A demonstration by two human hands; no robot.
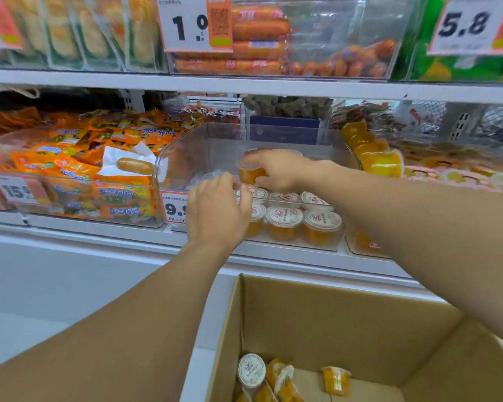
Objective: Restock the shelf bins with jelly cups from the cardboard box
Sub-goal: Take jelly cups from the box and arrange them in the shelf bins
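My right hand (276, 169) reaches into the clear shelf bin (186, 146) and grips an orange jelly cup (249, 172) above the cups standing inside. Several jelly cups (285, 221) with white lids fill the bin's front rows. My left hand (218, 211) hovers at the bin's front left edge with fingers curled; whether it holds a cup is hidden. The cardboard box (331, 311) sits open below, with several jelly cups (251, 369) lying in its bottom.
A bin of orange snack packets (79, 169) stands to the left, with a 15.5 price tag (21, 190). More jelly cups (372, 152) are piled in the bin to the right. Sausages (259, 39) fill the shelf above. A white shelf ledge (99, 236) runs below the bins.
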